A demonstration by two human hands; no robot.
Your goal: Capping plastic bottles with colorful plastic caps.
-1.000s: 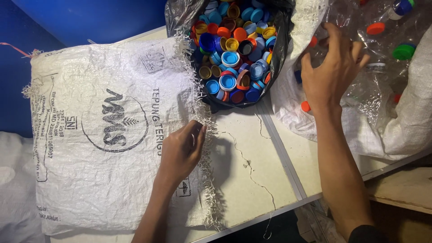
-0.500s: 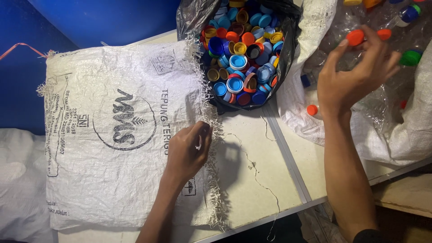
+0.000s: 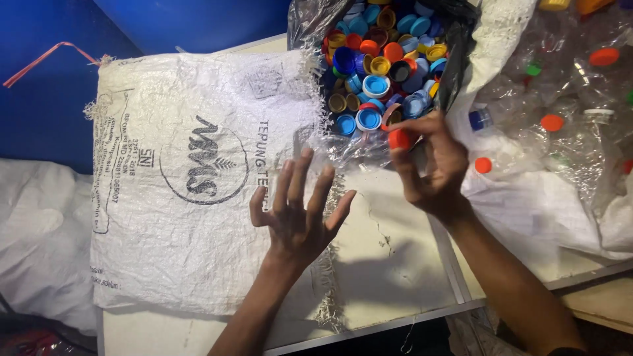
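1. While your left hand (image 3: 300, 221) hovers flat above the woven white sack (image 3: 191, 178), its fingers (image 3: 298, 181) are spread wide and hold nothing; the palm sits over the sack's frayed right edge.
2. Your right hand (image 3: 432, 168) is raised just beside the left, near the mouth of the black plastic bag (image 3: 455, 53). Its fingers (image 3: 422, 128) are pinched on a red bottle cap (image 3: 399, 138), thumb below and fingertips above.
3. You have the sack lying flat on the pale worktop (image 3: 389, 264), with its dark round printed emblem facing up and loose threads trailing off its edge.
4. Beyond the red cap, the black bag stands open and is filled with bottle caps (image 3: 379, 66) in blue, red, orange, yellow and white. The held cap is at the bag's near rim, touching or just above the crumpled plastic there; which one cannot be told.
5. Farther right, a white sack (image 3: 527, 204) holds clear plastic bottles (image 3: 567, 99), several with red, orange, green or blue caps on.
6. At the far left lies a blue surface (image 3: 46, 112) with a red string (image 3: 46, 59) across it.
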